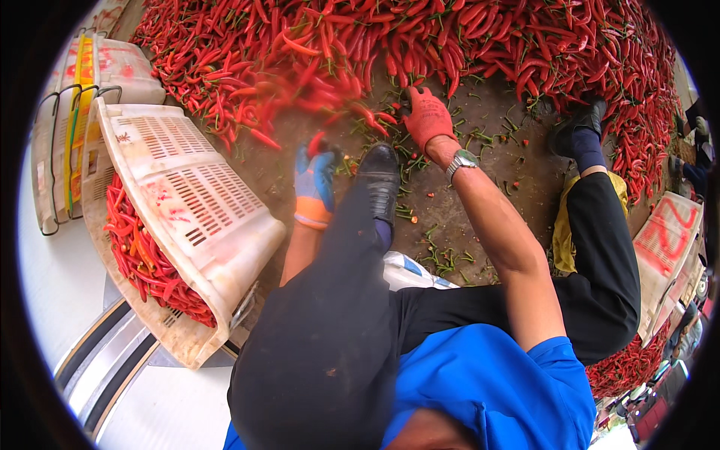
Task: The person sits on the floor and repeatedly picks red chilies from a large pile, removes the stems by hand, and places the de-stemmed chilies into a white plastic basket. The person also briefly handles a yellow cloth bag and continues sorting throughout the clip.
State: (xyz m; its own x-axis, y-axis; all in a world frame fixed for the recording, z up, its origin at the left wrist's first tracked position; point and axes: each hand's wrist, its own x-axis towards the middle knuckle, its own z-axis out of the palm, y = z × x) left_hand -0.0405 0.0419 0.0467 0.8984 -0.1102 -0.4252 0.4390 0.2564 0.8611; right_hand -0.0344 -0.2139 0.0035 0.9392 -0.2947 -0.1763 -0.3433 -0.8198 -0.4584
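A broad heap of red chili peppers (pixel 427 34) with green stems covers the ground ahead of me. My left hand (pixel 315 169), in a grey-blue glove with an orange cuff, is beside my left shoe; a red chili pepper (pixel 316 144) shows at its fingers, slightly blurred. My right hand (pixel 428 115), in a red glove with dark fingertips, reaches to the heap's near edge, back of the hand up. Its fingertips touch or nearly touch peppers there; whether it grips one is hidden. Some peppers left of centre are motion-blurred.
A white plastic crate (pixel 208 191) holding red peppers stands at the left, with more crates behind. Green stems (pixel 444 259) litter the brown ground between my feet. Another marked crate (pixel 669 236) is at the right, near further peppers. At the far right edge, parts of other people show.
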